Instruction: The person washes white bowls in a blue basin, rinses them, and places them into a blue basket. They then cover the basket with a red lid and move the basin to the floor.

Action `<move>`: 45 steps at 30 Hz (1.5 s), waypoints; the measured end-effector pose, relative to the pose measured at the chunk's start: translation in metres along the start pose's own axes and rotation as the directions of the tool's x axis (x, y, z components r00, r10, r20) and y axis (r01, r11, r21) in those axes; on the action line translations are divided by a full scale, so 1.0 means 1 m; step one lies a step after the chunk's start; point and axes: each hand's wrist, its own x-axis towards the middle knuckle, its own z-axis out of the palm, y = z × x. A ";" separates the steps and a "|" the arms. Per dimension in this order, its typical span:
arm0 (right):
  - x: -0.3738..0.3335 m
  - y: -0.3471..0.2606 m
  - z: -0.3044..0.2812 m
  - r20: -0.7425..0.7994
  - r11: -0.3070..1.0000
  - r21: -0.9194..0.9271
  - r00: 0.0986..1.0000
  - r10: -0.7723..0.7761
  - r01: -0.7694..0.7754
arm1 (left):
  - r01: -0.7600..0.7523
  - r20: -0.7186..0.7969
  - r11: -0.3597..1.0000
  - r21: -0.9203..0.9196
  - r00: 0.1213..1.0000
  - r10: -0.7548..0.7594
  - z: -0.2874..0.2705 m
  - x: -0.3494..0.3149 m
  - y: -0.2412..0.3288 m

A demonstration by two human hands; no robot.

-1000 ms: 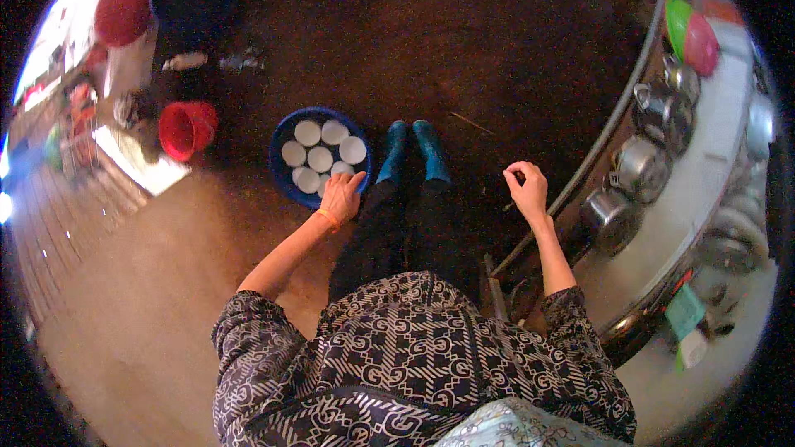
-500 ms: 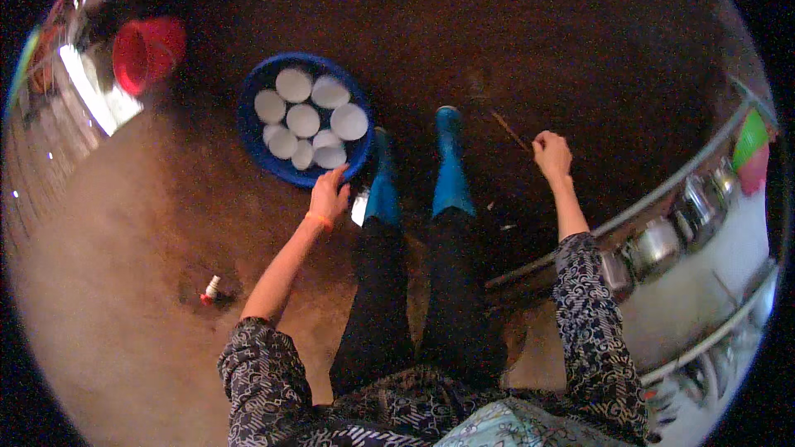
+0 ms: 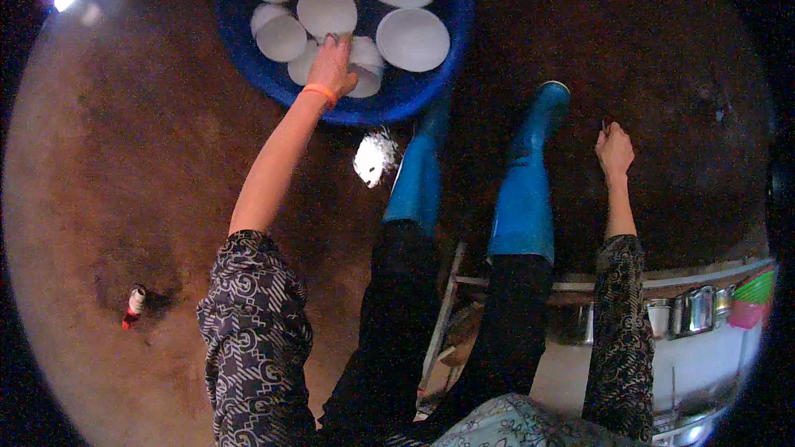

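My left hand reaches over the near rim of a large blue basin. Its thumb is apart from its bent fingers, which lie against the white round bowls; no firm grip shows. Among the bowls are one at the fingertips, a wide one on the right and one partly behind the hand. Out to the right, my right hand is closed low over the dark floor. From its fingers pokes the short visible end of a thin stick; the rest is hard to make out.
My blue rubber boots stand between the basin and my right hand. A bright white patch shows beside the left boot. On the floor at left lies a small white-and-red object. Metal pots line a rack at right.
My left hand has moved from beside the basin's near rim to over the bowls. The view has shifted, so the basin appears larger and higher. The stick in my right hand shows less.
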 end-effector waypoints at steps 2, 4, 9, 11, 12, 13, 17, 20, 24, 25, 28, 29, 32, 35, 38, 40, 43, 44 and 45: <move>0.002 -0.019 -0.012 0.048 0.998 -0.071 0.999 0.002 0.001 | 0.006 -0.040 1.000 -0.015 0.999 -0.007 -0.004 -0.001 -0.008; 0.006 -0.048 -0.036 -0.001 0.999 0.044 1.000 0.013 -0.012 | -0.005 -0.054 0.999 0.039 0.998 0.007 -0.018 -0.003 -0.023; 0.024 -0.140 -0.131 -0.398 0.829 0.505 0.917 -0.024 0.241 | 0.121 0.002 0.990 0.068 0.993 -0.122 -0.031 0.015 -0.026; 0.031 -0.185 -0.178 -0.481 0.629 0.672 0.876 -0.033 0.392 | 0.134 0.092 0.985 0.108 0.985 -0.144 -0.029 0.021 -0.022; 0.035 -0.213 -0.199 -0.502 0.421 0.771 0.863 -0.059 0.478 | 0.148 0.162 0.981 0.128 0.972 -0.168 -0.028 0.023 -0.021; 0.040 -0.241 -0.215 -0.538 0.399 0.757 0.840 -0.071 0.518 | 0.167 0.193 0.972 0.167 0.961 -0.198 -0.025 0.024 -0.021; 0.061 -0.351 -0.235 -0.600 -0.044 0.799 0.789 -0.136 0.600 | 0.245 0.243 0.969 -0.019 0.942 -0.233 -0.004 0.011 -0.021; 0.085 -0.397 -0.221 -0.340 -0.016 0.939 0.919 -0.201 0.344 | 0.388 0.253 0.898 -0.207 0.908 -0.334 0.018 0.003 -0.015; 0.087 -0.422 -0.168 -0.512 0.452 0.598 0.749 -0.420 0.662 | 0.488 0.126 0.727 -0.482 0.860 -0.494 0.043 0.000 0.006; 0.086 -0.420 -0.158 -0.504 0.453 0.551 0.712 -0.489 0.701 | 0.491 0.114 0.678 -0.547 0.846 -0.521 0.046 0.002 0.010; 0.089 -0.404 -0.140 -0.401 0.460 0.387 0.595 -0.697 0.799 | 0.487 0.050 0.633 -0.602 0.814 -0.579 0.056 0.005 0.016; 0.094 -0.400 -0.141 -0.371 0.449 0.339 0.556 -0.744 0.827 | 0.496 0.088 0.604 -0.624 0.812 -0.577 0.059 0.007 0.014; 0.105 -0.385 -0.156 -0.271 0.646 0.282 0.704 -0.656 0.710 | 0.532 0.146 0.529 -0.662 0.783 -0.605 0.070 0.013 0.011; 0.112 -0.360 -0.181 -0.504 0.605 0.457 0.750 -0.427 0.652 | 0.477 0.187 0.529 -0.702 0.840 -0.509 0.079 0.015 0.011; 0.107 -0.311 -0.200 -0.601 0.380 0.663 0.762 -0.243 0.645 | 0.298 0.113 0.475 -0.828 0.918 -0.379 0.079 0.007 0.016; 0.077 -0.277 -0.195 -0.511 0.308 0.794 0.850 -0.128 0.524 | 0.429 0.238 0.427 -0.796 0.870 -0.431 0.064 -0.007 0.004; 0.060 -0.215 -0.209 -0.492 0.439 0.764 0.867 -0.076 0.473 | 0.274 0.178 0.233 -0.933 0.915 -0.362 0.049 -0.003 0.016; 0.051 -0.193 -0.213 -0.434 0.486 0.779 0.900 -0.037 0.396 | 0.264 0.227 0.060 -0.963 0.907 -0.355 0.044 0.001 0.021; 0.043 -0.173 -0.219 -0.416 0.546 0.758 0.909 -0.016 0.357 | 0.247 0.277 -0.129 -0.960 0.899 -0.340 0.038 0.006 0.026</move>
